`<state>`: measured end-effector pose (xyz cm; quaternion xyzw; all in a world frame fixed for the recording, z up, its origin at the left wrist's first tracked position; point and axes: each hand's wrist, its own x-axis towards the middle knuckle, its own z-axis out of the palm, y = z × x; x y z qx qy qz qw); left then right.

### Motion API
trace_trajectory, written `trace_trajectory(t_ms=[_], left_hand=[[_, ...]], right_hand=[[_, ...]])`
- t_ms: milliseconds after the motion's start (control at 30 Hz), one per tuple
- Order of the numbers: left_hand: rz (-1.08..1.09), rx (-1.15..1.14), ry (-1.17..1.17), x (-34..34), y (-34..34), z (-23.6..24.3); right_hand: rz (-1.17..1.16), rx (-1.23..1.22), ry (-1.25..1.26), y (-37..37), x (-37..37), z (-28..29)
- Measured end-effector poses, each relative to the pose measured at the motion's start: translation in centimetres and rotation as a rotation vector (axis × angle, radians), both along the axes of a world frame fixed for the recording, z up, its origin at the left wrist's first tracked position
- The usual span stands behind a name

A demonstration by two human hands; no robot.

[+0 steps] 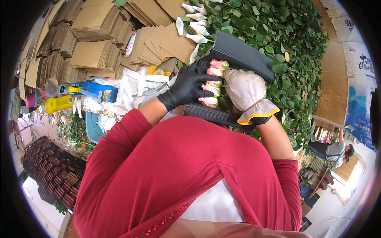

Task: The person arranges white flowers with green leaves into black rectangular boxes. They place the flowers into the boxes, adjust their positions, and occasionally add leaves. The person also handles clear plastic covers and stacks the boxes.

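Observation:
My left hand [186, 87], in a black glove, has its fingers over a row of pink roses [215, 68], gripping them between two black ribbed panels [242, 53]. The lower panel lies along my torso. My right hand [246, 93] wears a pale cloth glove with a yellow cuff, black showing beneath. It is curled right beside the rose heads, its fingertips turned down and hidden; what it holds cannot be made out.
Cardboard stacks [91, 20], white mesh sleeves [197, 38], a blue-and-yellow tool [99, 91], a yellow bottle [57, 104] and a blue tub [93, 127] lie leftward. Leafy stems [297, 71] pile rightward. Another person [333, 150] is at far right.

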<state>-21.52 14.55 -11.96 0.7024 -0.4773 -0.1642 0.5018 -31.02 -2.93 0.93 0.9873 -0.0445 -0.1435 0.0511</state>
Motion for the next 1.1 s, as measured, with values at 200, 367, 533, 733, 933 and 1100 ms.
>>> trace_trajectory(t_ms=[200, 367, 533, 733, 933, 1100], left_hand=[[0.027, -0.049, -0.097, 0.1, 0.0, -0.1], [0.033, 0.05, 0.013, 0.2, -0.3, -2.4], [-0.17, -0.071, 0.067, 0.3, -1.1, -5.3], [-0.199, 0.452, 0.158, 1.3, -0.6, -2.6], [0.033, -0.101, -0.077, 0.5, -0.4, -2.3], [-0.05, -0.134, 0.073, 0.6, -1.0, -2.6]], right_hand=[[0.065, -0.015, 0.155, 1.0, 1.2, 4.6], [0.415, 0.349, -0.431, 7.3, 9.5, 4.8], [0.218, 0.153, 0.093, 10.6, 17.2, -6.3], [0.244, 0.021, 0.105, 9.9, 16.7, -1.7], [-0.415, 0.961, -0.472, -2.0, 3.0, 9.6], [-0.46, 1.627, -0.479, -0.8, -1.6, 6.4]])
